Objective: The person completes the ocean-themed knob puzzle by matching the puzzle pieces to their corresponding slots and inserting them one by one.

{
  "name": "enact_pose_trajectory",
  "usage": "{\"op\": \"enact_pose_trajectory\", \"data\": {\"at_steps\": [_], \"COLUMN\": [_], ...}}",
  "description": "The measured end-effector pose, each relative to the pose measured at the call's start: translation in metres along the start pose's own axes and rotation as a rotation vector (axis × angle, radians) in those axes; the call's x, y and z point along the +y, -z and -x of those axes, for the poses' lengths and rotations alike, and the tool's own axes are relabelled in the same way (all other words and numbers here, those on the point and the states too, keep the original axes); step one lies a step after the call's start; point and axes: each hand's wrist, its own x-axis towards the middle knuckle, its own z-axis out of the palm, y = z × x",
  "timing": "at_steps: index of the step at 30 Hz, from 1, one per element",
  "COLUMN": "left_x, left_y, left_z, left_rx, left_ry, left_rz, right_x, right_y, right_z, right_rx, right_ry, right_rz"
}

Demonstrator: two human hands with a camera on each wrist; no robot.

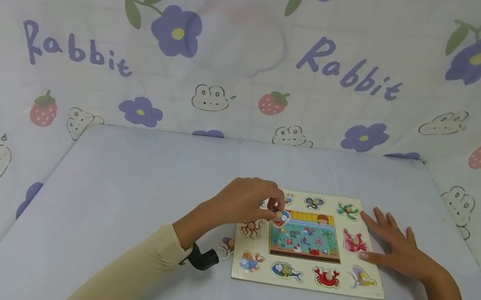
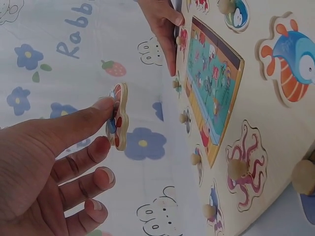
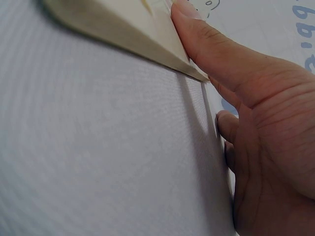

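Above the upper left of a wooden peg puzzle board [image 1: 306, 285], my left hand [image 1: 250, 203] pinches a small fish-shaped puzzle piece [image 2: 118, 118] between thumb and index finger. The other fingers are loosely bent below it. Blue, red and white show on the piece, which is held edge-on to the left wrist camera. At the board's lower left is a recess with an orange-and-blue fish picture [image 1: 251, 262] and no knob. My right hand [image 1: 401, 251] lies spread at the right edge, its thumb [image 3: 211, 39] on the board's rim.
Another knobbed piece [image 1: 227, 247] lies on the white tabletop [image 1: 159, 173], just left of the board. Several knobbed sea animals, including an octopus [image 2: 246, 167] and a crab [image 1: 326, 277], sit around the central aquarium picture [image 1: 307, 237]. A printed curtain [image 1: 236, 63] hangs behind.
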Motion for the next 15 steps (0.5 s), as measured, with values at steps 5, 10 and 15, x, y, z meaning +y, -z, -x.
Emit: {"op": "enact_pose_trajectory", "data": {"at_steps": [5, 10, 15], "left_x": [0.003, 0.007, 0.010], "left_y": [-0.004, -0.005, -0.005], "left_z": [-0.005, -0.010, -0.011], "left_rx": [0.001, 0.000, -0.028], "left_ry": [-0.014, -0.034, -0.032], "left_rz": [0.008, -0.001, -0.006], "right_x": [-0.001, -0.002, 0.001], "right_y": [0.000, 0.002, 0.002], "right_z": [0.002, 0.001, 0.000], "right_rx": [-0.008, -0.016, -0.008], "right_ry": [-0.007, -0.016, -0.007], "right_rz": [-0.007, -0.003, 0.017]}}
